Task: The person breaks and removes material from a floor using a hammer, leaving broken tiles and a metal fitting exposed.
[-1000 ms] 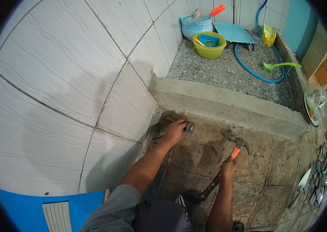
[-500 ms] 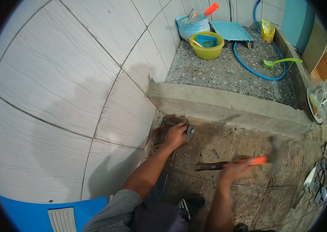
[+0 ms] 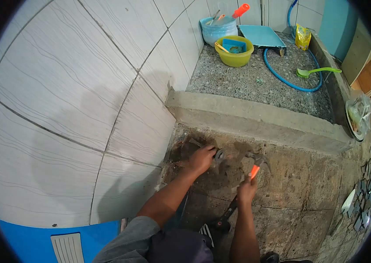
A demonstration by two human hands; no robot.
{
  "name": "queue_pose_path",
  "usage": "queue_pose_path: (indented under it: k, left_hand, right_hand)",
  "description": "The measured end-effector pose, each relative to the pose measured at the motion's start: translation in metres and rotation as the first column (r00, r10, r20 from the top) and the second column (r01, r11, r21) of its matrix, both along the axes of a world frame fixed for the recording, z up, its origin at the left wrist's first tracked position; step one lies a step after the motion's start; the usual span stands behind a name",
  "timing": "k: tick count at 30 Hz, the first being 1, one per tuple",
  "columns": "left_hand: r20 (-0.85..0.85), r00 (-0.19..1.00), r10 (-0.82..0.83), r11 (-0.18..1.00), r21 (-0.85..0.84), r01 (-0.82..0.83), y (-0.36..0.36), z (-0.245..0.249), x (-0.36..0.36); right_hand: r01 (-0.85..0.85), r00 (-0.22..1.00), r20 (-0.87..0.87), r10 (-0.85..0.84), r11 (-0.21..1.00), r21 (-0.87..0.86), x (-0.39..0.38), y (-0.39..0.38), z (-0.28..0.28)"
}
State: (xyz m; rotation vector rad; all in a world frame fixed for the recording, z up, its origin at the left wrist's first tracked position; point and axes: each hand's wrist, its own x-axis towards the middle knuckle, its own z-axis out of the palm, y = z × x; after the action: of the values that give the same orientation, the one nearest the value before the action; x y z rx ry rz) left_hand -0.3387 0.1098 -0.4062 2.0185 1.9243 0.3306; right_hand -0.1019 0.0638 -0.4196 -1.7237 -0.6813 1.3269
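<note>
Hammer [image 3: 255, 171] just right of the chisel [image 3: 219, 154].
Left hand [image 3: 202, 159] curls round the chisel, which slants toward the wall [image 3: 139, 127]; right hand [image 3: 247, 190] clasps the hammer's handle.

The hammer [image 3: 254, 171], held farther from the left hand [image 3: 201, 160] half a second ago, has been brought closer by the right hand [image 3: 247, 190].

There are two hands [image 3: 201, 160] (plus one hammer [image 3: 254, 171]).
</note>
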Motion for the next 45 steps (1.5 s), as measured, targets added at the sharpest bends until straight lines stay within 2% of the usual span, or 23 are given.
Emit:
queue_pose_path:
  k: [3, 6, 9, 11, 12, 14, 16, 18, 19, 20, 23, 27, 29, 30, 33, 34, 37, 40, 42, 45]
  left_hand:
    - [-0.022, 1.0, 0.019, 0.997, 0.074, -0.017, -0.004, -0.003, -0.005]
    - [0.104, 0.992, 0.075, 0.982, 0.163, -0.091, 0.004, -0.001, -0.022]
    - [0.092, 0.992, 0.088, 0.974, 0.202, -0.105, 0.01, 0.016, -0.021]
    - [0.094, 0.989, 0.118, 0.971, 0.2, -0.134, 0.013, 0.01, -0.022]
    - [0.094, 0.987, 0.13, 0.969, 0.197, -0.146, 0.015, 0.01, -0.02]
    - [0.096, 0.987, 0.128, 0.97, 0.197, -0.145, 0.015, 0.011, -0.019]
    - [0.085, 0.988, 0.126, 0.968, 0.207, -0.142, 0.017, 0.014, -0.019]
    - [0.064, 0.99, 0.126, 0.965, 0.224, -0.137, 0.018, 0.014, -0.019]
    - [0.067, 0.991, 0.112, 0.966, 0.227, -0.125, 0.018, 0.016, -0.019]
    - [0.07, 0.993, 0.099, 0.967, 0.228, -0.112, 0.018, 0.018, -0.019]
    - [0.056, 0.993, 0.103, 0.973, 0.204, -0.112, 0.021, 0.026, -0.016]
    - [0.016, 0.996, 0.092, 0.987, 0.134, -0.093, 0.012, 0.01, -0.011]
    - [0.01, 0.999, 0.042, 0.999, 0.009, -0.042, -0.002, 0.017, 0.005]
    - [0.009, 1.0, 0.015, 0.998, -0.056, -0.015, -0.009, 0.019, 0.012]
    - [-0.064, 0.998, -0.019, 0.999, 0.033, 0.021, -0.026, -0.014, 0.014]
    - [-0.065, 0.998, -0.02, 0.999, 0.039, 0.022, -0.025, -0.016, 0.011]
    - [-0.035, 0.999, 0.009, 0.999, 0.051, -0.008, -0.017, -0.012, -0.004]
    - [0.036, 0.997, 0.068, 0.994, 0.087, -0.071, -0.004, -0.005, -0.019]
    - [0.067, 0.995, 0.07, 0.985, 0.155, -0.08, 0.003, -0.005, -0.028]
    - [0.083, 0.988, 0.128, 0.98, 0.144, -0.139, 0.008, 0.006, -0.025]
  right_hand:
    - [0.07, 0.993, -0.1, -0.069, 0.997, 0.01, 0.019, 0.013, 0.042]
    - [0.177, 0.972, -0.175, -0.156, 0.978, 0.111, 0.04, 0.028, 0.076]
    - [0.354, 0.932, -0.182, -0.314, 0.897, 0.264, 0.055, 0.041, 0.132]
    - [0.433, 0.899, -0.264, -0.35, 0.803, 0.409, 0.063, 0.044, 0.157]
    - [0.473, 0.879, -0.306, -0.365, 0.744, 0.472, 0.065, 0.044, 0.162]
    - [0.477, 0.878, -0.309, -0.365, 0.711, 0.516, 0.052, 0.033, 0.145]
    - [0.52, 0.854, -0.293, -0.43, 0.684, 0.511, 0.0, 0.017, 0.122]
    - [0.179, 0.984, -0.055, -0.17, 0.919, 0.352, -0.037, -0.002, 0.05]
    - [-0.025, 0.998, 0.061, 0.01, 0.965, 0.262, -0.055, -0.012, 0.015]
    - [-0.435, 0.855, 0.308, 0.418, 0.901, -0.016, -0.059, -0.016, 0.041]
    - [-0.34, 0.901, 0.263, 0.345, 0.938, -0.062, -0.043, -0.024, 0.026]
    - [-0.141, 0.979, 0.149, 0.137, 0.99, 0.015, -0.016, -0.02, -0.007]
    - [-0.104, 0.991, 0.086, 0.098, 0.993, 0.063, 0.001, -0.016, -0.023]
    - [-0.13, 0.977, 0.179, 0.115, 0.989, 0.073, 0.009, -0.012, -0.031]
    - [-0.049, 0.998, 0.041, 0.051, 0.998, -0.035, 0.021, 0.001, -0.011]
    - [-0.015, 0.999, -0.031, 0.014, 0.999, -0.035, 0.021, 0.004, 0.009]
    - [0.027, 0.996, -0.087, -0.033, 0.998, -0.064, 0.025, 0.013, 0.043]
    - [0.053, 0.99, -0.132, -0.055, 0.998, -0.018, 0.037, 0.026, 0.055]
    - [0.202, 0.964, -0.191, -0.184, 0.976, 0.077, 0.043, 0.03, 0.077]
    - [0.407, 0.902, -0.257, -0.346, 0.88, 0.243, 0.046, 0.033, 0.103]
